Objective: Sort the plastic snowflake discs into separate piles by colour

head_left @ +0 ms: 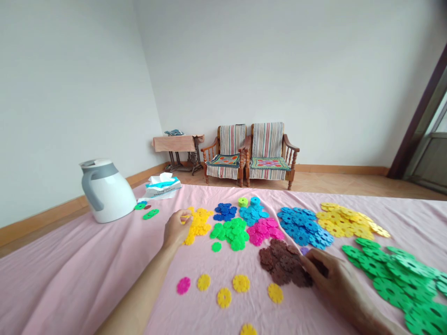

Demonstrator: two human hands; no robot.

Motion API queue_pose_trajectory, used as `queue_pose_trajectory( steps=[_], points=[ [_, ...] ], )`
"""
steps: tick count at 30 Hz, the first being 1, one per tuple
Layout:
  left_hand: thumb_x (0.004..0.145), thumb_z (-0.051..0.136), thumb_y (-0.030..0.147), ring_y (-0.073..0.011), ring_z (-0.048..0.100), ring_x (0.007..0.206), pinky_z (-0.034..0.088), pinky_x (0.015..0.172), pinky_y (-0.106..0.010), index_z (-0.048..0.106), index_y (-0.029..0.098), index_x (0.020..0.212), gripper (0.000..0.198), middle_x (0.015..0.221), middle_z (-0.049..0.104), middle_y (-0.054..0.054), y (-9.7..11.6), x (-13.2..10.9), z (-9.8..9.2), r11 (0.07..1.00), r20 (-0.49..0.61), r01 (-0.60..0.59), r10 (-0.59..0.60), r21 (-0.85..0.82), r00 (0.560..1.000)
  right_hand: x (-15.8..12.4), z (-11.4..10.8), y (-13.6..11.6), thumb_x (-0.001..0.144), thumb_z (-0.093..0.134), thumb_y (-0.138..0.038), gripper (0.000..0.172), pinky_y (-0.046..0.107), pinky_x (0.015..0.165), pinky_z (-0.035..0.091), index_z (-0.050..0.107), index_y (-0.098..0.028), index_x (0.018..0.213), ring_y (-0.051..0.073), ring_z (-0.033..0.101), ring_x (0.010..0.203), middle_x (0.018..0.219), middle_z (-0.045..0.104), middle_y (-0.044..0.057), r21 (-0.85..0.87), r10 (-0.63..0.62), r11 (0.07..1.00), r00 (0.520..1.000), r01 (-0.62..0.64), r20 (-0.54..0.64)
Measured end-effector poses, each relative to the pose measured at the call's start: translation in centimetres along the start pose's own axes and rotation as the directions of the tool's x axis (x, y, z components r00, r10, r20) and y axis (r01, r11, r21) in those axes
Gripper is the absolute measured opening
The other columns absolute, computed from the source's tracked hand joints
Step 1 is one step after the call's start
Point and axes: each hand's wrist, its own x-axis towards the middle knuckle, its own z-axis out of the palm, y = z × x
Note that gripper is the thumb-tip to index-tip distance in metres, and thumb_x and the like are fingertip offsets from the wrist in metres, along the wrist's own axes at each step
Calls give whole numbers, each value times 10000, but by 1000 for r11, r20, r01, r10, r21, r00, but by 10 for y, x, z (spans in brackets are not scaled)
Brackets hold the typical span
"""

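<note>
My left hand is at the left edge of a pile of small yellow notched plastic discs. Its thumb and fingers are pinched, with a yellow disc showing between them. On the right, my right hand touches the side of the brown disc pile. Its fingers are curled in, and what they hold, if anything, is hidden. Between the hands lie bright green discs and pink discs. Nearer to me are a single pink disc and several loose yellow discs.
Dark blue, light blue and larger blue disc piles stand behind. Large yellow and green piles lie right. A white jug and tissue pack sit left on the pink cloth. Two armchairs stand beyond.
</note>
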Motion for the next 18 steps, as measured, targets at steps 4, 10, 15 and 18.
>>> queue_pose_trajectory(
  steps=[4,10,15,18],
  points=[
    [704,554,264,-174,610,733,459,683,-254,612,192,754,105,797,666,-18,22,-20,8,978,100,-208,203,36,974,0,0,0,911,367,-421,356,250,536,394,514,-242,642,146,547,538,579,579,-24,4,8,1000,1000,-8,4],
    [737,601,244,-117,538,651,400,583,-194,662,158,783,115,729,619,-4,71,-81,25,917,776,-384,323,-114,542,1,0,1,910,381,-423,357,253,530,384,507,-238,632,144,544,534,583,579,-24,-16,4,1000,1000,-4,16],
    [630,718,192,-94,476,613,368,552,-185,660,183,834,212,761,533,16,86,-110,30,864,882,-496,302,-92,362,1,0,0,904,403,-413,349,255,537,386,507,-236,622,146,551,539,582,592,-22,-33,-9,999,1000,9,-8],
    [624,689,150,-87,467,609,370,557,-187,634,190,845,232,830,518,10,86,-111,30,857,885,-514,261,-29,386,1,0,0,899,417,-414,345,254,537,389,514,-236,620,147,558,543,591,606,-21,-34,-11,999,1000,11,-12]
  ],
)
